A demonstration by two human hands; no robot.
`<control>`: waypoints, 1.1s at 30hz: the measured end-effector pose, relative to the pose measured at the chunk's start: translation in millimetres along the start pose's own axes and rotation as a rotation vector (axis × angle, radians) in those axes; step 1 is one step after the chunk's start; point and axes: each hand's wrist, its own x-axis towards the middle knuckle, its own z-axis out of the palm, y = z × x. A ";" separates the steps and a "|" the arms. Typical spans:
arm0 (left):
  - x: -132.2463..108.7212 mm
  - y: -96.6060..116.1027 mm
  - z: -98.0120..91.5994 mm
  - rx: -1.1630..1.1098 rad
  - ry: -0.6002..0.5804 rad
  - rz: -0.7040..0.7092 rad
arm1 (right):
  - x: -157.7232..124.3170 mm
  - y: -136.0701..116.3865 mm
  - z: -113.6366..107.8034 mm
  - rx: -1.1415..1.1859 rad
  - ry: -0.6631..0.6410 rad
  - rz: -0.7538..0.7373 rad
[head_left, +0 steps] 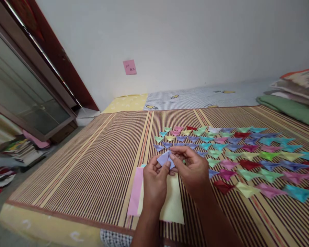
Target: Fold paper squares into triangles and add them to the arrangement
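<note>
A small folded piece of blue-violet paper (163, 158) is held up between both hands above the mat. My left hand (156, 180) pinches its lower left part, thumb on the near face. My right hand (193, 166) has its thumb and index finger closed on the upper right edge, and the fingers hide part of that side. Below the hands lie flat sheets, a pale yellow sheet (173, 202) over a pink sheet (135, 192). Rows of folded paper pieces (248, 174) in many colours spread out to the right and beyond the hands.
A striped bamboo mat (92, 171) covers the bed. Folded green cloth (288, 108) and pillows (304, 84) are piled at the far right. A pink note (129, 67) is stuck to the wall. Stacked books (22, 151) stand by a cabinet with a glass door (28, 75) at left.
</note>
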 end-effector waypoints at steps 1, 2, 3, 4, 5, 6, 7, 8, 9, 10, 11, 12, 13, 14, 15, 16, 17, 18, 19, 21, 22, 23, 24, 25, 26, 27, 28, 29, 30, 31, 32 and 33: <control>0.8 -0.2 -0.7 -0.010 0.004 -0.004 | -0.1 0.8 0.1 0.011 -0.008 0.024; 1.2 -0.1 -1.3 -0.018 0.013 -0.002 | -0.1 1.3 0.0 0.025 -0.018 0.046; 1.4 0.2 -1.6 -0.020 0.026 0.005 | 0.0 1.5 -0.1 0.037 -0.031 0.063; 1.4 0.6 -1.8 -0.020 0.038 0.012 | 0.2 1.2 -0.2 0.042 -0.040 0.073; 1.1 1.1 -1.8 -0.018 0.048 0.021 | 0.5 0.5 -0.2 0.033 -0.050 0.072; 0.8 1.6 -1.7 -0.015 0.058 0.032 | 0.7 -0.6 -0.1 0.013 -0.059 0.065; 0.3 1.9 -1.5 -0.012 0.065 0.043 | 0.9 -2.0 0.2 -0.012 -0.064 0.055; -0.2 2.0 -1.4 -0.008 0.067 0.055 | 1.0 -3.5 0.7 -0.037 -0.066 0.039; -0.7 1.8 -1.3 -0.004 0.065 0.064 | 1.0 -5.0 1.4 -0.057 -0.064 0.021; -1.1 1.4 -1.3 0.000 0.058 0.070 | 0.8 -6.3 2.1 -0.070 -0.061 0.002; -1.3 0.8 -1.3 0.004 0.049 0.071 | 0.6 -7.2 2.8 -0.075 -0.058 -0.013; -1.4 0.2 -1.5 0.007 0.041 0.068 | 0.3 -7.7 3.4 -0.073 -0.054 -0.023; -1.2 -0.2 -1.7 0.009 0.032 0.059 | 0.2 -7.7 3.7 -0.068 -0.052 -0.026; -1.0 -0.4 -1.9 0.009 0.024 0.048 | 0.2 -7.2 3.7 -0.059 -0.054 -0.019; -0.6 -0.2 -2.2 0.005 0.017 0.037 | 0.5 -6.3 3.3 -0.047 -0.057 -0.006; -0.2 0.4 -2.5 0.001 0.009 0.027 | 0.9 -5.3 2.6 -0.034 -0.065 0.007; 0.2 1.5 -3.0 0.002 -0.001 0.019 | 1.5 -4.3 1.6 -0.023 -0.074 0.016; 0.6 2.9 -3.7 0.010 -0.013 0.012 | 2.2 -3.5 0.5 -0.015 -0.088 0.020; 0.9 4.5 -4.6 0.029 -0.028 0.008 | 3.0 -3.1 -0.6 -0.011 -0.108 0.016; 1.7 7.1 -7.6 0.089 -0.056 0.011 | 4.4 -3.3 -2.6 -0.009 -0.146 -0.008; 2.2 7.7 -9.6 0.118 -0.067 0.018 | 5.0 -3.8 -3.3 -0.015 -0.163 -0.020; 2.9 7.8 -12.0 0.135 -0.077 0.023 | 5.4 -4.2 -3.8 -0.024 -0.176 -0.030; 3.7 7.2 -14.7 0.148 -0.090 0.027 | 5.9 -4.5 -4.3 -0.036 -0.190 -0.038; 4.6 6.3 -17.4 0.160 -0.103 0.032 | 6.3 -4.6 -4.8 -0.050 -0.200 -0.046; 5.4 5.2 -20.1 0.177 -0.117 0.039 | 6.8 -4.3 -5.3 -0.065 -0.215 -0.054; 6.2 4.1 -22.5 0.195 -0.129 0.047 | 7.3 -3.7 -6.0 -0.078 -0.232 -0.060; 6.9 3.1 -24.6 0.215 -0.140 0.055 | 7.9 -2.9 -6.8 -0.087 -0.247 -0.062; 7.4 2.5 -26.2 0.233 -0.150 0.062 | 8.5 -2.1 -7.7 -0.089 -0.260 -0.060; 7.8 2.2 -27.2 0.245 -0.159 0.063 | 9.0 -1.4 -8.8 -0.087 -0.271 -0.054; 8.0 2.3 -27.8 0.252 -0.172 0.057 | 9.4 -1.0 -9.8 -0.085 -0.281 -0.048; 8.2 2.5 -27.9 0.255 -0.190 0.047 | 9.7 -1.1 -10.8 -0.085 -0.291 -0.046; 8.3 2.9 -27.7 0.255 -0.211 0.035 | 9.8 -1.6 -11.6 -0.090 -0.300 -0.052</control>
